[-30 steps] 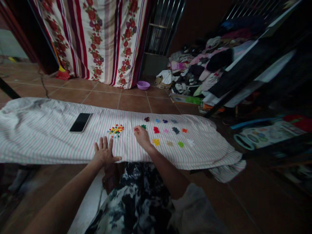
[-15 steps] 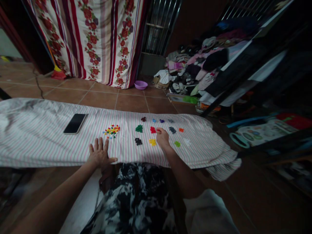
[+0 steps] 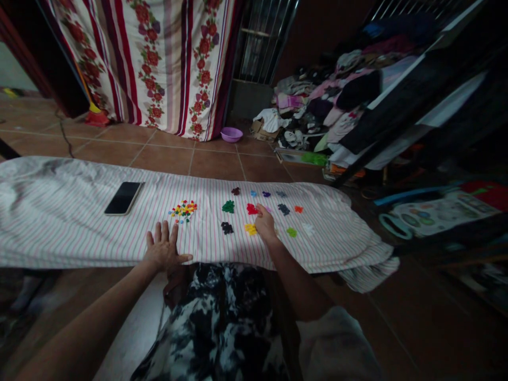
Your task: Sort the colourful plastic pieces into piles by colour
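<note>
My left hand (image 3: 162,248) lies flat with spread fingers at the near edge of the striped cloth, just below a mixed pile of small colored pieces (image 3: 183,210). My right hand (image 3: 265,223) reaches to the small red pieces (image 3: 251,209), its fingertips close together at their right side; whatever is between them is too small to make out. Around it lie little single-color heaps: yellow pieces (image 3: 250,229), dark green pieces (image 3: 228,206), black pieces (image 3: 227,228), grey pieces (image 3: 283,209), orange pieces (image 3: 298,209) and lime green pieces (image 3: 291,232). Pink bits peek out beside the fingers.
A phone (image 3: 124,198) rests on the striped cloth (image 3: 71,222) at the left. Beyond the table are a floral curtain (image 3: 170,63), a purple basin (image 3: 231,135) and a heap of clothes (image 3: 317,100). A dark slanted bar (image 3: 357,164) stands at the right.
The view has shifted slightly. My right hand stays by the red pieces, with its fingertips a little changed in pose. My left hand keeps its place on the cloth.
</note>
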The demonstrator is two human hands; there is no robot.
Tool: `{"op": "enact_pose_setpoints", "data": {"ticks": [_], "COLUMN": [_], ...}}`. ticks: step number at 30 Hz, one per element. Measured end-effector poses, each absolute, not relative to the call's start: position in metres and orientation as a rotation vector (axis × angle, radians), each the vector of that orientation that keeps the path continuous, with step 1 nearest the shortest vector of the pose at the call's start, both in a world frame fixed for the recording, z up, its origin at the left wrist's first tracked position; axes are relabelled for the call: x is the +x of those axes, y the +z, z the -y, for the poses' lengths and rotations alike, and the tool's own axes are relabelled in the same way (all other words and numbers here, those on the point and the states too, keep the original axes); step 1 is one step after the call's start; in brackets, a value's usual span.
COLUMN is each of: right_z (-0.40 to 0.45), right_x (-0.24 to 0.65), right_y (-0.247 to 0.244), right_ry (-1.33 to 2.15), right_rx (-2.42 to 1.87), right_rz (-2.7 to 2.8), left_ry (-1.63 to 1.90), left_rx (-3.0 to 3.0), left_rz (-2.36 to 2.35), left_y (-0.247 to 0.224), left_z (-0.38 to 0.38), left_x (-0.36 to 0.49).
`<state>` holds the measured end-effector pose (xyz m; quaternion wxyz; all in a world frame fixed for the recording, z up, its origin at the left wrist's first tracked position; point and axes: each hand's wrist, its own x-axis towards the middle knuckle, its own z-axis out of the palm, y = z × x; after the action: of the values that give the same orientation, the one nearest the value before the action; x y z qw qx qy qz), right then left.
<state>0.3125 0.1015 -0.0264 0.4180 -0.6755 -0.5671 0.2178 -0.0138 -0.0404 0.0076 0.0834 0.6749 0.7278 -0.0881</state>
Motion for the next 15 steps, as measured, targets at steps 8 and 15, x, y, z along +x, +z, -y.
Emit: {"op": "enact_pose_setpoints", "data": {"ticks": [8, 15], "right_z": [-0.102, -0.089], "right_x": [0.31, 0.299], "right_y": [-0.031, -0.011], "right_ry": [0.552, 0.311], "right_rx": [-1.649, -1.606], "right_rz": [1.347, 1.502], "left_ry": [-0.26, -0.262], "left_rx": [1.99, 1.965], "left_rz": [-2.162, -2.134], "left_y": [0.011, 0.016], "left_z": [0.039, 0.039], "left_x": [-0.013, -0.012]}}
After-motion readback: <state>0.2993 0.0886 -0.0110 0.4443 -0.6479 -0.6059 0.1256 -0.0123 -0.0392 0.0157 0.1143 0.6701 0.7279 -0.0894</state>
